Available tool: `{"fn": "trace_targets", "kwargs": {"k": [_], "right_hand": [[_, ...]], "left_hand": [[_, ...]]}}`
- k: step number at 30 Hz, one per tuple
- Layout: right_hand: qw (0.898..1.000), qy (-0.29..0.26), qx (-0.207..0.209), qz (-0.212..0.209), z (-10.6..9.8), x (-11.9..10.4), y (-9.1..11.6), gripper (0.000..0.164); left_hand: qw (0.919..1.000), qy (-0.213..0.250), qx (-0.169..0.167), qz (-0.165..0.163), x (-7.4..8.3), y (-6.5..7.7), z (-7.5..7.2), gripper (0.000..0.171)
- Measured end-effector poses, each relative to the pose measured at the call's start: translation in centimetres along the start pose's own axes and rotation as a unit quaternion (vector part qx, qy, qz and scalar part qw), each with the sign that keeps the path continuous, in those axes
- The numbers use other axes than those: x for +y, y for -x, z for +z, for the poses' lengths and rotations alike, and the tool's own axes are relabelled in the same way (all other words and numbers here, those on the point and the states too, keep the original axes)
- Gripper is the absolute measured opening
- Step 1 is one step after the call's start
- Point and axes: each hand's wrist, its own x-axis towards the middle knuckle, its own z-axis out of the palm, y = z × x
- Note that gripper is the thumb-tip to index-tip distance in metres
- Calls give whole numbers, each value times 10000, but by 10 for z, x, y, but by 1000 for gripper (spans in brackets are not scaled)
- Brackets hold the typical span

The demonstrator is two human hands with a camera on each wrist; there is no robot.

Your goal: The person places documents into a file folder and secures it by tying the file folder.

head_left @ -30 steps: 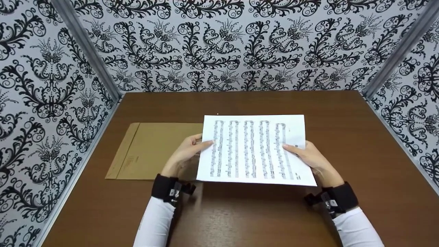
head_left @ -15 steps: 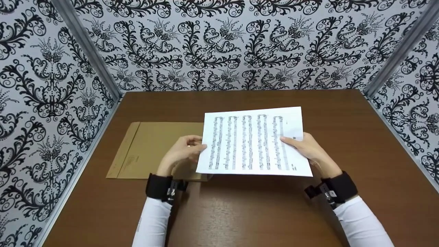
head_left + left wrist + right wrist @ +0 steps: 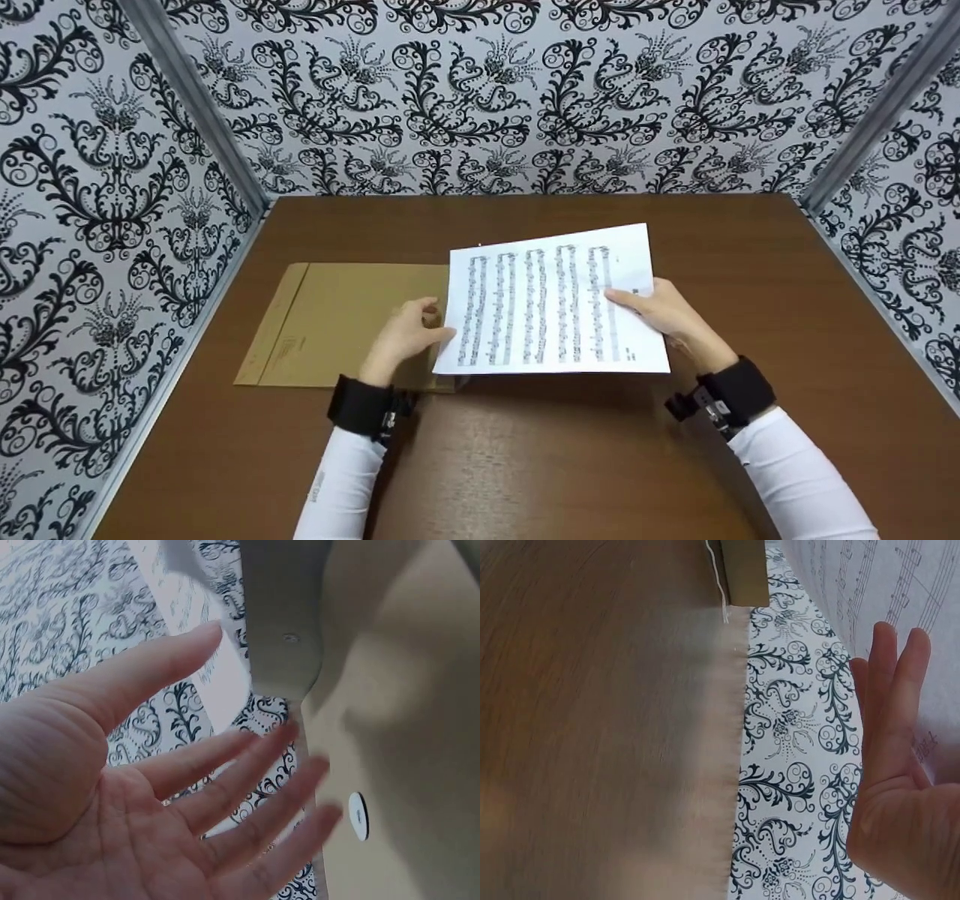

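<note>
A white sheet of music (image 3: pixel 540 307), printed with several staves, is held up over the table, tilted. My right hand (image 3: pixel 671 311) pinches its right side, thumb on the printed face and fingers behind; in the right wrist view those fingers (image 3: pixel 896 682) lie straight along the paper. By the sheet's left edge is my left hand (image 3: pixel 405 334), its fingers spread in the left wrist view with nothing gripped. Beneath it lies a brown paper envelope (image 3: pixel 322 330), its right end partly covered by the sheet. A round white button (image 3: pixel 359 816) shows on the envelope.
The brown wooden table (image 3: pixel 525 465) carries the envelope on its left half. A pale string (image 3: pixel 718 577) hangs by the envelope's edge in the right wrist view. Patterned walls (image 3: pixel 495 97) enclose the table at the back and both sides.
The left hand has let go of the sheet's left edge and its fingers have opened. The right hand has moved the sheet slightly left and up, its right side rising.
</note>
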Motion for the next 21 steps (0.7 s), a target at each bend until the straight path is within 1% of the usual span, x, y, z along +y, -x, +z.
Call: {"fn": "trace_targets", "kwargs": {"k": [5,8,10,12,17,21], "right_hand": [[10000,66,5,33,1,-2,-2,54],[9999,91,-22,38,0,-3,-4,55],[9999,151,-36,56,-1,-3,-5,54],[9997,242,-47,67,-3,-3,-5,54],[9992,390,-62,62,-5,-2,-8,53],[9989,459,-91,36,-7,-3,-10,52]], "left_hand": [[9967,-792,3,-163,0,-4,12,80],[9914,-1292,11,-202,-1,-6,20,86],[9878,-1535,20,-250,1,-4,23,90],[9835,-1795,58,-228,3,-3,26,93],[9738,-2261,148,-190,6,1,32,98],[9690,-2449,238,-213,6,1,37,100]]}}
